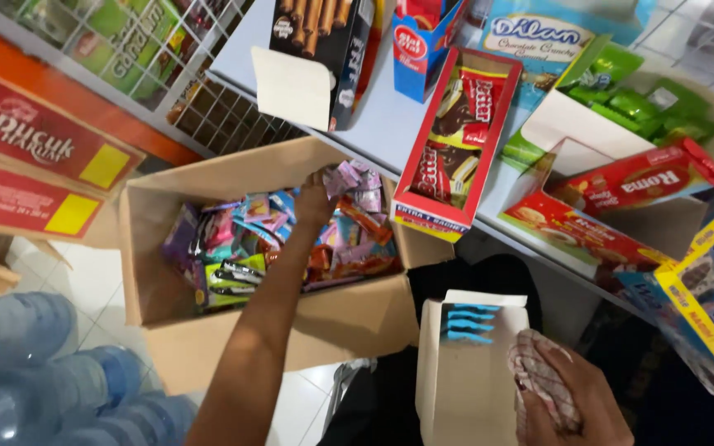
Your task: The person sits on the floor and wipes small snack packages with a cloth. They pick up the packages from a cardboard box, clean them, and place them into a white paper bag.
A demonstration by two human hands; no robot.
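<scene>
Sachets [355, 183] in pale purple wrappers are gripped in a bunch by the left hand [317, 198], whose fingers are closed around them; the bunch is held just above the far right part of a brown cardboard box [233, 347]. Beneath the hand, the box is seen filled with a loose heap of small snack packets [241, 248] in purple, pink, blue, green and orange. The left arm is extended across the near wall of the box. The right hand [568, 396] is observed low at the right, curled shut on a bundled patterned cloth [539, 380], which is pressed against the edge of a small open white carton [464, 372] with blue marks on its inner flap. A pale shelf surface [382, 124] is noted beyond the box, bearing a red display box [448, 140] of chocolate sachets, biscuit cartons and green packets. Blue water jugs [35, 372] are seen on the tiled floor at lower left.
</scene>
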